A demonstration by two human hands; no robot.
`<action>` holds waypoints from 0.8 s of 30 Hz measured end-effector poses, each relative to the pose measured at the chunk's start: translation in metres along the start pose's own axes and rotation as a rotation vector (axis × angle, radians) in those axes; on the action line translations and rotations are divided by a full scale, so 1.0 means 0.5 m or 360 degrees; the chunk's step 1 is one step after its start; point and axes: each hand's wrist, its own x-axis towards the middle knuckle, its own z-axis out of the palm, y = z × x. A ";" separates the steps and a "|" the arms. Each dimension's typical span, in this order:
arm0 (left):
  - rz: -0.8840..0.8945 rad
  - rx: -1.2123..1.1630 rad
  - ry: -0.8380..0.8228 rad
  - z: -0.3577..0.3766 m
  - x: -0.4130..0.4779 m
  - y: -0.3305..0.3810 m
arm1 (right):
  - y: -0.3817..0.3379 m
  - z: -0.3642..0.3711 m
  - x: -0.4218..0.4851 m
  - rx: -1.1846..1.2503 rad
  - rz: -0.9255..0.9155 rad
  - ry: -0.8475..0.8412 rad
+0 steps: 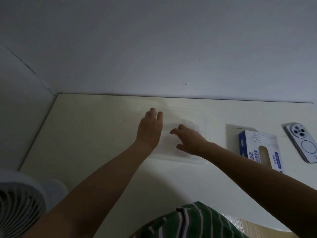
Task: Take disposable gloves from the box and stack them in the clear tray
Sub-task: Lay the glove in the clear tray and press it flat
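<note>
gloves [178, 134], thin and see-through, lie as a pale layer inside the clear tray [171, 159], right under both hands; how many are stacked cannot be told in the dim light.

going by size: the white table [85, 134] runs under both forearms and meets the grey wall [154, 48] just beyond the fingertips. a white fan [18, 203] sits at the table's near left corner, outside the left elbow. a green striped garment [188, 222] shows below, between the two arms.

the clear tray is hard to see; its near edge lies just short of the right wrist and its far rim is beside the left fingertips. the glove box [259, 148], white and blue with a slot cut in its top, lies flat on the table to the outer side of the right forearm, close to it but apart. a white phone [307, 143], camera side up, lies further out past the box.

the left hand [150, 129] is open, palm down, fingers straight and close together, over the tray's left part; whether it presses the gloves cannot be told. the right hand [188, 140] is open too, fingers spread and slightly curled, thumb out, resting on or just above the glove layer. neither hand is clamped on anything that can be made out.
</note>
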 end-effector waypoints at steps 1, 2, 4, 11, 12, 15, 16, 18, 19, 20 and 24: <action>0.0139 0.0067 0.0123 -0.005 -0.002 0.005 | -0.002 0.010 0.005 -0.0006 0.0016 -0.0028; 0.0308 0.0081 0.0213 -0.008 -0.003 0.012 | -0.004 0.018 0.011 -0.0025 0.0028 -0.0051; 0.0517 -0.0031 0.0082 -0.004 -0.004 0.025 | -0.007 0.030 0.019 -0.0073 0.0036 -0.0075; -0.0002 -0.0265 -0.1145 0.042 -0.004 -0.001 | 0.010 0.038 0.036 -0.0190 0.0112 -0.0267; 0.0021 -0.0238 -0.1125 0.047 -0.002 -0.005 | 0.016 0.038 0.036 -0.0217 0.0117 -0.0290; 0.0063 -0.0129 -0.1195 0.067 0.001 -0.004 | 0.026 0.043 0.033 -0.0315 0.0149 -0.0325; 0.0061 -0.0097 -0.1228 0.072 0.002 -0.002 | 0.026 0.046 0.034 -0.0326 0.0164 -0.0325; 0.0065 -0.0044 -0.1250 0.081 0.004 0.003 | 0.022 0.055 0.036 -0.0357 0.0193 -0.0308; 0.0070 -0.0019 -0.1237 0.085 0.006 0.004 | 0.021 0.059 0.038 -0.0390 0.0205 -0.0294; 0.0068 0.0000 -0.1216 0.089 0.005 0.005 | 0.018 0.064 0.042 -0.0428 0.0213 -0.0278; 0.0083 0.0046 -0.1129 0.095 0.001 0.007 | 0.011 0.068 0.049 -0.0488 0.0213 -0.0234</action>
